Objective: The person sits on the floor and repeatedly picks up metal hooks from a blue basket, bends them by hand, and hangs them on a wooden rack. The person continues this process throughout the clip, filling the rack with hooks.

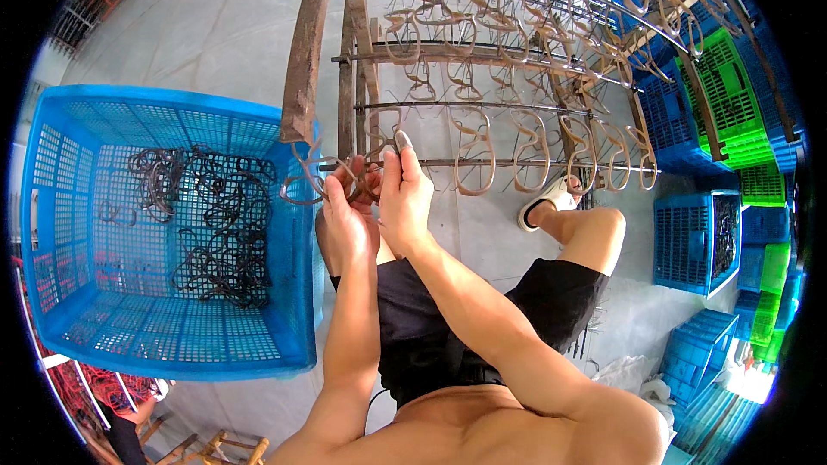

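My left hand (349, 228) is curled round several thin brown looped pieces (301, 193), shaped somewhat like spectacle frames. Their loops stick out to its left, beside the blue basket. Close against it, my right hand (405, 207) points its fingers up, with thumb and forefinger near a loop by the rack's lowest rod. Brown pieces show between the two palms, though the right hand's inner fingers are hidden. Similar brown loops (472, 155) hang in a row along the rods of a wooden rack (303, 60) in front of me.
On my left, a large blue plastic basket (172, 357) holds a tangle of dark loops (226, 263). Blue crates (689, 241) and green crates (732, 112) are stacked to the right. My legs straddle the floor beneath the rack. A person's arm (129, 426) shows at lower left.
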Tool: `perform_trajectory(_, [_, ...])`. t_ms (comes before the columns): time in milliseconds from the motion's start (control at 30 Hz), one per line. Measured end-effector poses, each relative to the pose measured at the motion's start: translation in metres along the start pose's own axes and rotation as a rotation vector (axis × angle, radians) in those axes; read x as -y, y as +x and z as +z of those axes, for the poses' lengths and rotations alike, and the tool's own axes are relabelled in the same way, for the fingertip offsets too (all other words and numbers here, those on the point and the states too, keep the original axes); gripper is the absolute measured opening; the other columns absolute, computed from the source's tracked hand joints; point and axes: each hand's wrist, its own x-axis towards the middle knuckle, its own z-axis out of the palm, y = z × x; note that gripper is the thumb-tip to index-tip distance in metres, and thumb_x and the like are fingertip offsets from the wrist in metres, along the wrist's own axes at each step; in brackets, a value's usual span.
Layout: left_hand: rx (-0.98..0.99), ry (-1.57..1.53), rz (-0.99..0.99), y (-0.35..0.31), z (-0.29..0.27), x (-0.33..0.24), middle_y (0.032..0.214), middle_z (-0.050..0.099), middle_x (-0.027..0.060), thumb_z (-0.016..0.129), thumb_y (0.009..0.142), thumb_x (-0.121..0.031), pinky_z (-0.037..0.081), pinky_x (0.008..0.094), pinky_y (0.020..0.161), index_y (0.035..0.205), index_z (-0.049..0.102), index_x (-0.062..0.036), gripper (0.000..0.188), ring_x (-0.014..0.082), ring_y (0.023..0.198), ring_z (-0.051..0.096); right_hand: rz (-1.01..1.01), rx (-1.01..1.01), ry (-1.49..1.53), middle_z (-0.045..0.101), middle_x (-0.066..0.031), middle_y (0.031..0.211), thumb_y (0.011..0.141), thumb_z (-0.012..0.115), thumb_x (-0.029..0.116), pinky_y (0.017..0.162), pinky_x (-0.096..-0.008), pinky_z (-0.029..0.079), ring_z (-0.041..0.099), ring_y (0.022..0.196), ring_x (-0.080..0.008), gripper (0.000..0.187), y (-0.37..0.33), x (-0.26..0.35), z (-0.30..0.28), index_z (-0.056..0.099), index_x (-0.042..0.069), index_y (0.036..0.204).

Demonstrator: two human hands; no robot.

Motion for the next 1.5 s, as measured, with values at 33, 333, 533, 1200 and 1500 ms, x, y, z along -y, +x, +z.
perform_trajectory(33, [-0.008, -0.005, -0.002, 0.001, 0.000, -0.001, 0.111, 0.058, 0.0154, 0.040, 0.097, -0.037, 0.053, 0.0319, 0.077, 0.115, 0.047, 0.0034, 0.045, 0.0231, 0.089, 0.063, -0.019, 0.006, -0.056, 0.061, -0.0129, 0.062, 0.093, 0.050, 0.015, 0.049, -0.0330, 0.047, 0.061, 0.054, -0.0220, 0.018, 0.001, 0.003, -0.002, 0.054, -0.001, 0.100])
perform_trajectory(333, [-0.006, 0.012, 0.005, -0.002, 0.005, -0.001, 0.106, 0.059, 0.0156, 0.039, 0.097, -0.036, 0.051, 0.0311, 0.077, 0.114, 0.048, 0.0055, 0.046, 0.0212, 0.087, 0.062, -0.122, -0.049, -0.170, 0.061, -0.0106, 0.060, 0.094, 0.048, 0.019, 0.045, -0.0317, 0.045, 0.060, 0.049, -0.0194, 0.021, 0.003, -0.006, 0.003, 0.052, 0.000, 0.085])
perform_trajectory(533, [0.033, 0.028, -0.016, -0.001, 0.004, -0.001, 0.096, 0.063, 0.0144, 0.037, 0.098, -0.032, 0.051, 0.0294, 0.074, 0.108, 0.052, 0.0056, 0.042, 0.0194, 0.082, 0.063, -0.174, -0.071, -0.252, 0.061, -0.0120, 0.060, 0.094, 0.047, 0.017, 0.046, -0.0337, 0.046, 0.060, 0.049, -0.0226, 0.020, 0.005, -0.008, 0.002, 0.051, 0.000, 0.084])
perform_trajectory(1200, [0.110, 0.002, -0.084, -0.002, 0.000, -0.004, 0.097, 0.063, 0.0142, 0.049, 0.094, -0.029, 0.050, 0.0323, 0.081, 0.103, 0.054, 0.0017, 0.032, 0.0217, 0.086, 0.062, 0.124, 0.030, 0.085, 0.053, -0.0033, 0.058, 0.093, 0.050, 0.016, 0.044, -0.0260, 0.045, 0.049, 0.051, -0.0071, 0.019, 0.000, 0.014, -0.019, 0.049, -0.001, 0.084])
perform_trajectory(1500, [0.070, 0.099, 0.005, -0.020, -0.004, -0.006, 0.106, 0.062, 0.0175, 0.045, 0.096, -0.025, 0.048, 0.0352, 0.087, 0.109, 0.052, 0.0019, 0.031, 0.0243, 0.096, 0.061, 0.183, 0.049, 0.168, 0.055, -0.0036, 0.063, 0.094, 0.049, 0.025, 0.038, -0.0244, 0.040, 0.057, 0.057, -0.0103, 0.026, -0.015, -0.005, -0.029, 0.045, 0.000, 0.098])
